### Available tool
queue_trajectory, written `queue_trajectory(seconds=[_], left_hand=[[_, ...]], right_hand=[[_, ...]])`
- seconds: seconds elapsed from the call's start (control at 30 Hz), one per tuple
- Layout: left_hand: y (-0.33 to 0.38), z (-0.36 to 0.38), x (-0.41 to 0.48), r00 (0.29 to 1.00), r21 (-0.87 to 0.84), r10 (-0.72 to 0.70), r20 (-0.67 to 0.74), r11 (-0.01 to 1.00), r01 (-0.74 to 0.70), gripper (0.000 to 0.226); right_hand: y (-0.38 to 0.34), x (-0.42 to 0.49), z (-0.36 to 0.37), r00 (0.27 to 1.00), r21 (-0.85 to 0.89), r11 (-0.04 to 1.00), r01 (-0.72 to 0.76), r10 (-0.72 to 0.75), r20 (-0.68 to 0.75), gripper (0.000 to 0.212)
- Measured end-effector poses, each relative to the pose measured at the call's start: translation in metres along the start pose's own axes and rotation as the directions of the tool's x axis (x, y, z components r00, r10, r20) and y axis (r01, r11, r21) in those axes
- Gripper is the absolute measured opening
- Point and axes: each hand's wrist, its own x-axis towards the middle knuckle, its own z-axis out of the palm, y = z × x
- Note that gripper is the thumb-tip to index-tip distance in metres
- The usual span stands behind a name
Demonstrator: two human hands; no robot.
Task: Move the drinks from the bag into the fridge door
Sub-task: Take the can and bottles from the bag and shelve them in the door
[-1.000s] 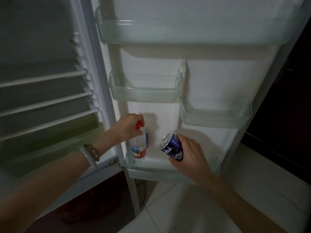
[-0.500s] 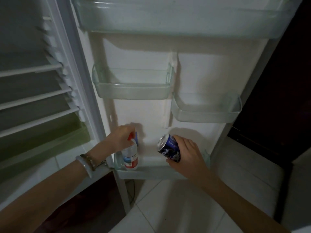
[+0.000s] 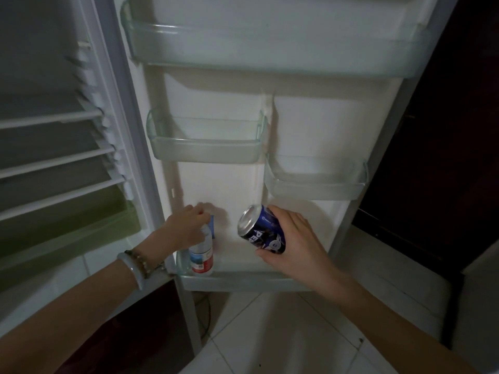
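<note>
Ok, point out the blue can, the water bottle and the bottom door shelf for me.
blue can (image 3: 263,232): head view, on its printed side.
water bottle (image 3: 201,261): head view, on its label.
bottom door shelf (image 3: 243,282): head view, on its front wall.

This looks like a dimly lit home kitchen. An open fridge door (image 3: 324,125) carries clear plastic bins (image 3: 205,149), with white shelves (image 3: 54,163) in the cabinet beside it and pale floor tiles (image 3: 270,333) underneath.

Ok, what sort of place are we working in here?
Probably a home kitchen: an open fridge door with clear bins, white shelves inside the fridge, and a pale tiled floor. The left hand grips a water bottle, the right hand a blue can.
</note>
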Motion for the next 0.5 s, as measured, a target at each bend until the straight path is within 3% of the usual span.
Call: queue_trajectory(seconds=[0.13,0.33,0.5], left_hand=[[0.008,-0.005,-0.004,1.000,0.038,-0.001,-0.016,0.999,0.002,0.056],[0.020,-0.021,-0.009,0.994,0.028,0.023,-0.106,0.999,-0.020,0.061],[0.032,-0.032,-0.014,0.987,0.044,0.015,-0.161,0.999,-0.008,0.066]], right_hand=[[-0.013,0.007,-0.027,1.000,0.079,0.997,0.015,-0.013,-0.017,0.082],[-0.027,0.036,-0.076,0.991,0.115,0.992,0.053,-0.038,-0.130,0.080],[-0.015,0.073,-0.102,0.957,0.206,0.977,0.046,0.016,-0.290,0.064]])
